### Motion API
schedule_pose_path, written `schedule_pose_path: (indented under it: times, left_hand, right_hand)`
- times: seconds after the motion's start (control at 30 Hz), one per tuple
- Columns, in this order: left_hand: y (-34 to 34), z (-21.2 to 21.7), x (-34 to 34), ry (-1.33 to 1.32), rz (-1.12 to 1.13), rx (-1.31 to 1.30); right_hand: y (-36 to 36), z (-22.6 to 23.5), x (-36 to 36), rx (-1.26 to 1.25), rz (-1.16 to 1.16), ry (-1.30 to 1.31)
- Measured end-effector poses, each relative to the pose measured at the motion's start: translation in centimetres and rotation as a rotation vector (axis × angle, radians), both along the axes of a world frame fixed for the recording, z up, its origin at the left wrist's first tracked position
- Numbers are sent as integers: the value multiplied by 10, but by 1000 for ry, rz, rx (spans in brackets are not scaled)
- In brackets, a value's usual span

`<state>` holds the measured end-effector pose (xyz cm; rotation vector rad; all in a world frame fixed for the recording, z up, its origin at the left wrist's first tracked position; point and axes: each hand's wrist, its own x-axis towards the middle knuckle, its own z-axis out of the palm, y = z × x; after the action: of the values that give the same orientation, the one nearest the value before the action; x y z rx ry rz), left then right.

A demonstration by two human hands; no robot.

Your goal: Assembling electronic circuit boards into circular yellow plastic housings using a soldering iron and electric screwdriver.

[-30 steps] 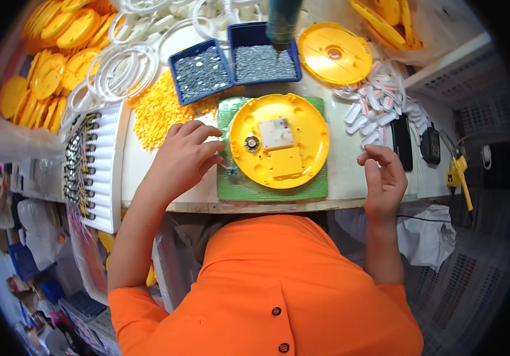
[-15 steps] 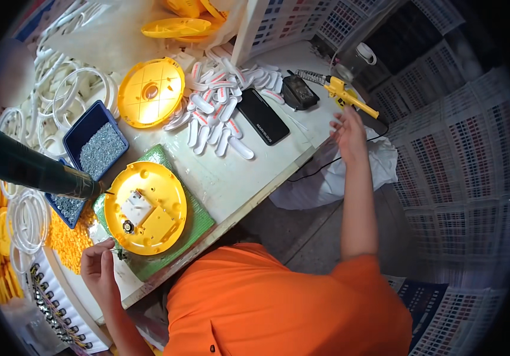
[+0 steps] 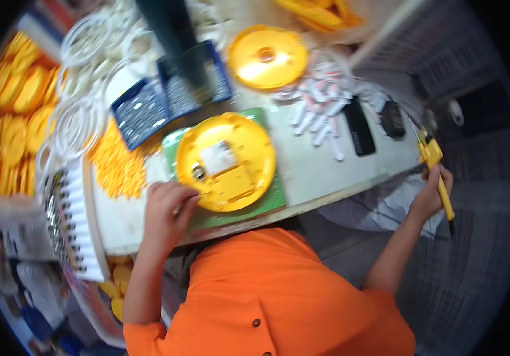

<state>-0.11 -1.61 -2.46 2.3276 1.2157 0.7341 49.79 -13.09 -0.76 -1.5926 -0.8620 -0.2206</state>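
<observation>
A single head-worn fisheye view is given, aimed steeply down and close over a cluttered white worktable (image 3: 326, 172), edges curved.

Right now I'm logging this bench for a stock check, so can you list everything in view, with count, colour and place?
round housing: one, yellow, open side up on the mat near the bench's front edge
mat: one, green, under the housing
round cover: one, yellow, at the back of the bench
trays: two, blue, filled with small grey parts, behind the housing
small pieces: a heap, yellow, left of the mat
rings: several, white, far left
discs: many, yellow, at the left rim
short tubes: a scatter, white, right of the cover
flat devices: two, black, near the right end
hand tool: one, yellow, off the bench's right end
left hand: touching the housing's rim
right hand: gripping the hand tool
</observation>
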Motion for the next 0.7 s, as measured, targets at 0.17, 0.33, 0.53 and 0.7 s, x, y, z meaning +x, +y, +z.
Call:
schedule_pose_path:
  times: [0.17, 0.33, 0.53, 0.7]
  left_hand:
    - [-24, -19, 12, 69, 95, 108]
    - [-33, -25, 23, 62, 256, 258]
    - [-23, -28, 27, 45, 333, 178]
    - [-21, -33, 33, 15, 368, 169]
  right_hand:
    - [31, -40, -146, -57, 549, 180]
    - [16, -43, -202, -300, 967, 106]
    - [36, -36, -222, -194, 998, -154]
    - [38, -36, -220, -207, 1016, -186]
